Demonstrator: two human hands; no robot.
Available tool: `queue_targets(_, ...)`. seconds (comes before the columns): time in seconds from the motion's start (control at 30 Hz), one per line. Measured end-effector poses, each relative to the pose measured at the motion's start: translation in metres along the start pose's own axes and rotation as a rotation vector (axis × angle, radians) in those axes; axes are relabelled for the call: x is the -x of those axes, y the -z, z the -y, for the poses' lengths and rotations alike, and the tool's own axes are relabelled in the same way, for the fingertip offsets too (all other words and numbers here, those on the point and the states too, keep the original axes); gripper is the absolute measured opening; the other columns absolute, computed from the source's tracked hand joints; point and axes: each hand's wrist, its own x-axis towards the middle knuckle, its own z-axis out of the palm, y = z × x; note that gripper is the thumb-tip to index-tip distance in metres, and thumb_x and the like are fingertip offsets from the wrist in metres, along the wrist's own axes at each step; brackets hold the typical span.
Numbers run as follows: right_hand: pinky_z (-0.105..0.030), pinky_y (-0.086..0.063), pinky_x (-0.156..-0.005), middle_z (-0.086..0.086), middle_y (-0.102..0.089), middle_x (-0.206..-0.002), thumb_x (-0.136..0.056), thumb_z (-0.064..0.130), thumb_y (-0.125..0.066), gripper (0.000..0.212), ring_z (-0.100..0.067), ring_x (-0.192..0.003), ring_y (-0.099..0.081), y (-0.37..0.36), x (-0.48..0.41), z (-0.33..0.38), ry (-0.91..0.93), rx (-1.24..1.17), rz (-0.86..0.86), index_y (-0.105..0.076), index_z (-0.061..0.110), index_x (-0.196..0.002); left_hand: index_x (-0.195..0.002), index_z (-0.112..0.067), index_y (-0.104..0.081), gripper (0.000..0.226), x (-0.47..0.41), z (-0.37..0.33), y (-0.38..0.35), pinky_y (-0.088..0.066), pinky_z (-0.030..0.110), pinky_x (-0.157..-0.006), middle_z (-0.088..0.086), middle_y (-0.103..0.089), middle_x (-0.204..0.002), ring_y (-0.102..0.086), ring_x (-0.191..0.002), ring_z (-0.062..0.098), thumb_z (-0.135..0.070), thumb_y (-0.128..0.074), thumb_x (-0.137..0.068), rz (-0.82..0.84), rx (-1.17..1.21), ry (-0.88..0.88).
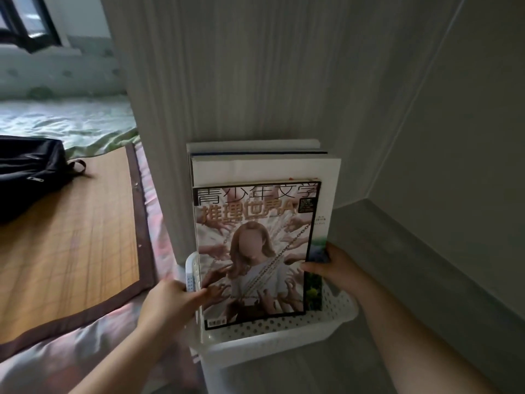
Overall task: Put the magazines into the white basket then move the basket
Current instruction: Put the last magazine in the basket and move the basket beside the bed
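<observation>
Head view shows the magazines (255, 251) upright in the white basket (278, 346), left hand (170, 300) gripping its rim, right hand (339, 270) pinching their edge, so loading looks done and lifting the steadied basket likely comes next.

Black bag (27, 173) on bamboo mat (74, 231); green bedding (68, 120) behind.

The magazines (264, 169) are standing upright in the white basket (272, 336), covers facing me, leaning back against the pale panel (255, 81). The front magazine (255, 251) is showing a long-haired figure ringed by reaching hands. Perhaps three or four larger ones are rising behind it. The perforated basket is sitting low beside the panel.
</observation>
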Motion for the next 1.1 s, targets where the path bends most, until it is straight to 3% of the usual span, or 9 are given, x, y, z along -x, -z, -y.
queue_targets(0.17,-0.029,-0.04,-0.098,-0.012,-0.055,-0.126,-0.076,0.002,-0.066,0.046,-0.024,-0.117,-0.051,0.004,-0.026,0.008,-0.002,0.047,0.036,-0.051,0.004,-0.119,-0.045,-0.01,-0.061,0.034,0.0,0.001,-0.011,-0.03,0.026,-0.043,0.001,-0.053,-0.038,-0.047,-0.042,0.018,-0.031,-0.07,-0.071,-0.037,0.11,0.023)
queue_targets(0.3,-0.009,-0.043,-0.069,0.004,-0.06,-0.095,-0.073,0.006,-0.071,0.025,-0.013,-0.096,-0.054,-0.001,-0.042,0.001,0.027,0.074,0.005,-0.055,0.018,-0.089,-0.048,-0.012,-0.061,0.032,0.001,0.006,-0.018,-0.032,0.026,-0.042,0.006,-0.061,-0.047,-0.056,-0.049,0.021,-0.033,-0.069,-0.072,-0.099,0.09,-0.009)
queue_targets(0.37,-0.005,-0.042,-0.064,0.005,-0.059,-0.093,-0.072,0.009,-0.072,0.028,-0.012,-0.093,-0.055,-0.003,-0.05,0.0,0.04,0.089,-0.012,-0.055,0.019,-0.092,-0.057,-0.006,-0.066,0.029,-0.005,0.007,-0.018,-0.038,0.032,-0.049,0.015,-0.066,-0.057,-0.061,-0.059,0.029,-0.03,-0.068,-0.072,-0.117,0.117,-0.013)
queue_targets(0.5,-0.019,-0.043,-0.079,0.001,-0.06,-0.103,-0.071,0.01,-0.073,0.041,-0.013,-0.094,-0.056,-0.007,-0.066,0.004,0.05,0.119,-0.032,-0.058,0.01,-0.108,-0.05,-0.014,-0.062,0.028,-0.02,0.005,-0.016,-0.036,0.032,-0.048,0.011,-0.062,-0.052,-0.056,-0.054,0.027,-0.028,-0.069,-0.073,-0.134,0.184,-0.013)
queue_targets(0.63,-0.019,-0.04,-0.078,0.001,-0.06,-0.102,-0.07,0.016,-0.074,0.044,-0.015,-0.096,-0.056,-0.007,-0.075,0.007,0.043,0.198,-0.067,-0.056,0.009,-0.11,-0.058,-0.005,-0.064,0.027,-0.032,0.006,-0.018,-0.034,0.032,-0.05,0.014,-0.06,-0.053,-0.058,-0.058,0.033,-0.027,-0.071,-0.071,-0.139,0.193,-0.011)
queue_targets(0.8,-0.019,-0.038,-0.068,0.006,-0.055,-0.105,-0.077,0.027,-0.067,0.036,-0.008,-0.095,-0.05,-0.008,-0.062,0.002,-0.004,0.219,-0.12,-0.053,0.015,-0.108,-0.05,-0.013,-0.058,0.028,-0.034,0.008,-0.016,-0.035,0.029,-0.049,0.006,-0.058,-0.048,-0.055,-0.052,0.026,-0.027,-0.072,-0.07,-0.068,0.251,0.0)
queue_targets(0.93,-0.025,-0.035,-0.081,-0.013,-0.054,-0.127,-0.087,0.035,-0.051,0.044,-0.025,-0.112,-0.051,-0.009,-0.045,-0.011,-0.199,0.128,-0.218,-0.049,0.008,-0.122,-0.05,-0.014,-0.057,0.028,-0.037,0.005,-0.014,-0.038,0.031,-0.054,0.007,-0.06,-0.05,-0.057,-0.056,0.028,-0.028,-0.073,-0.069,-0.044,0.276,0.016)
queue_targets(1.03,-0.026,-0.037,-0.082,-0.019,-0.055,-0.127,-0.09,0.027,-0.047,0.03,-0.031,-0.113,-0.052,-0.015,-0.036,-0.015,-0.21,0.099,-0.331,-0.056,0.005,-0.11,-0.051,-0.014,-0.056,0.03,-0.037,0.001,-0.013,-0.044,0.036,-0.059,0.011,-0.062,-0.055,-0.06,-0.062,0.032,-0.029,-0.073,-0.07,-0.035,0.273,0.019)
queue_targets(1.1,-0.032,-0.042,-0.09,-0.021,-0.055,-0.127,-0.09,0.022,-0.048,0.034,-0.032,-0.114,-0.052,-0.018,-0.034,-0.013,-0.2,0.091,-0.381,-0.056,0.0,-0.115,-0.054,-0.011,-0.058,0.03,-0.037,0.001,-0.013,-0.047,0.038,-0.061,0.015,-0.064,-0.059,-0.062,-0.065,0.034,-0.032,-0.073,-0.07,-0.035,0.267,0.019)
